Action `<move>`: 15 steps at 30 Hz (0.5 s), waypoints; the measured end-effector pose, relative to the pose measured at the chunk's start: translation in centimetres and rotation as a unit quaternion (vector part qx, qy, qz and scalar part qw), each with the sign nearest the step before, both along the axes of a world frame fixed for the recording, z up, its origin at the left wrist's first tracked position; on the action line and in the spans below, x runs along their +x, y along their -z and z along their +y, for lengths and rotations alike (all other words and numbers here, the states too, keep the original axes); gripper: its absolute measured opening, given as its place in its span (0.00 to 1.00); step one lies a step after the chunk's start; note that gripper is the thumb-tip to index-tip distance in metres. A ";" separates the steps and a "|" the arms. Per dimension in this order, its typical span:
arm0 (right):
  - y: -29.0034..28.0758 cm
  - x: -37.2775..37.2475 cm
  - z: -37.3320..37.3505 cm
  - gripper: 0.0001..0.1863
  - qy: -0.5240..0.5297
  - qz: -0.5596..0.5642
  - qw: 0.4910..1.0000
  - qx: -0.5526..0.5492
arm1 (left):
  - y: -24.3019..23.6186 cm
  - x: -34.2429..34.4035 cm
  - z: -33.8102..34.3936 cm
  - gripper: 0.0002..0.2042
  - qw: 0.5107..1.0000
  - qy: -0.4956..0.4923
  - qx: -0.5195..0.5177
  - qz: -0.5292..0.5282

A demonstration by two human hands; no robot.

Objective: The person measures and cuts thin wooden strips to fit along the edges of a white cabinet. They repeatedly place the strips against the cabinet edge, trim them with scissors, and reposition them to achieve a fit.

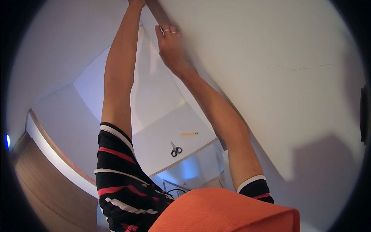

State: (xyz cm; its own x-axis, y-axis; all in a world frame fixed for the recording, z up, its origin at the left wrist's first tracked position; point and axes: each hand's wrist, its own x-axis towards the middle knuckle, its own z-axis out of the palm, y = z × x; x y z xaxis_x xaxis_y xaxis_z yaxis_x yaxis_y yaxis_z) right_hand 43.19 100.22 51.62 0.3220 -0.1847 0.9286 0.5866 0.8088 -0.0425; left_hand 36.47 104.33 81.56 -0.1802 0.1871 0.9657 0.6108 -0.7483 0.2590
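A long brown wooden strip (157,11) runs diagonally along the edge of a white panel (278,96). My left hand (136,3) reaches up to its upper end, mostly cut off by the top edge, so its fingers are hidden. My right hand (168,46), wearing rings, has its fingers bent on the strip farther down, gripping it; its far side is blurred. Below, between my forearms, black-handled scissors (176,152) and a thin yellow tool (188,133), too small to identify, lie on a white surface (154,139) inside a recess.
A curved wooden panel (54,174) with a pale edge band is at lower left. A small blue light (7,142) shows at the far left, a dark object (363,114) at the far right. Orange fabric (220,212) fills the bottom centre. White walls (92,92) surround the recess.
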 end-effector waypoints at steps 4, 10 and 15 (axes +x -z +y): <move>3.0 -0.1 1.6 0.32 -0.036 -0.018 0.999 0.034 | 1.2 0.0 0.8 0.28 0.998 -0.031 0.059 0.021; 2.9 0.1 2.2 0.21 -0.047 -0.022 0.996 0.077 | 2.1 1.1 0.3 0.29 0.990 -0.093 0.100 0.018; 2.6 0.0 2.3 0.32 -0.067 -0.039 0.995 0.065 | -0.2 -0.8 1.7 0.30 0.987 -0.138 0.076 0.023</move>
State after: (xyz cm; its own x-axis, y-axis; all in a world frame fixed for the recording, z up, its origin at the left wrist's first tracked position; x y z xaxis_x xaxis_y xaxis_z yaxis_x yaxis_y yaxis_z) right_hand 43.16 102.52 49.02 0.2788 -0.2649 0.9231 0.4710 0.8754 0.1089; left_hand 35.66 106.03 81.73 -0.1601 -0.0117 0.9870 0.8054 -0.5797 0.1238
